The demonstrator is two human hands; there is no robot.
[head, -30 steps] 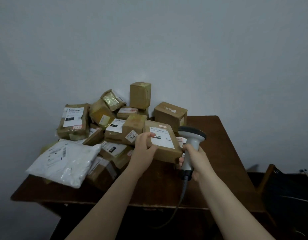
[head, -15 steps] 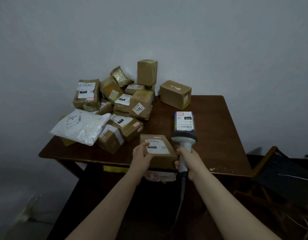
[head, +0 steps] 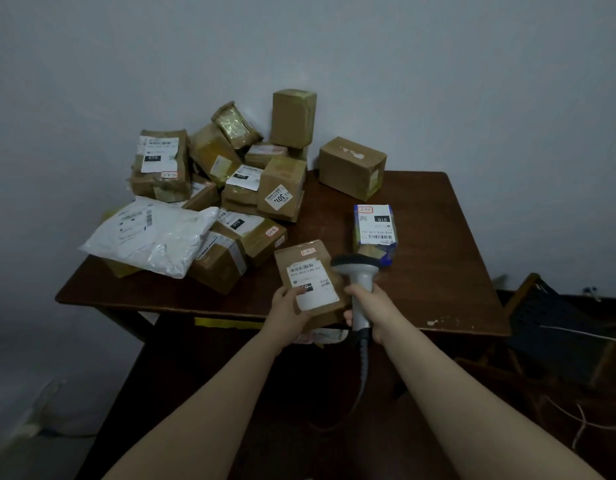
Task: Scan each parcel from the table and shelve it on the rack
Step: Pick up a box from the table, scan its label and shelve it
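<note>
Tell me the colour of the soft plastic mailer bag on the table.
White: the plastic mailer bag shows best in head view.

A heap of taped cardboard parcels (head: 230, 181) and a white poly bag (head: 150, 237) are crowding the left and rear of the wooden table (head: 445, 258), while bare tabletop is lying open along the right side and right front corner. A lone brown box (head: 351, 168) is sitting at the back edge and a small labelled box (head: 375, 225) is standing just beyond the scanner (head: 356, 266), narrowing the middle lane. The flat parcel (head: 308, 282) in the left hand (head: 285, 306) and the scanner in the right hand (head: 370, 306) are filling the front centre, and a dark chair (head: 548, 313) is standing close off the right front corner.
</note>
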